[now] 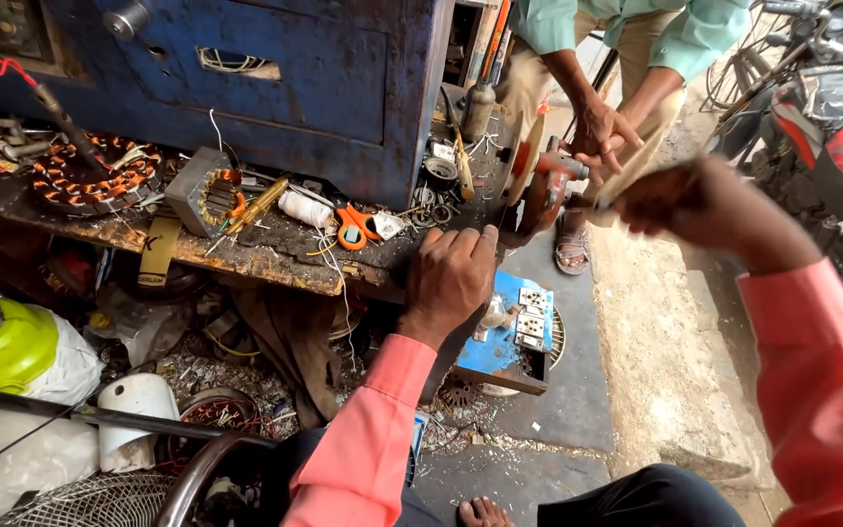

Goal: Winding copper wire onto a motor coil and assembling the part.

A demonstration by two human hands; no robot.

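Observation:
My left hand [451,278] curls over the front edge of a cluttered wooden workbench [246,259], knuckles up. My right hand [704,200] is closed around a pale handle [626,181] that looks blurred, sticking out from a rusty red hand-cranked winder [539,190] fixed at the bench's right end. Another person in a green shirt stands behind the winder, both hands [602,132] close to its far side. What those hands hold is hidden.
On the bench lie orange scissors [353,224], a white spool [304,208], a copper-wound stator [95,176] and a smaller one in a grey housing [212,195]. A blue cabinet [324,78] stands behind. A blue switch box [519,327] sits below, a motorcycle [831,127] at right.

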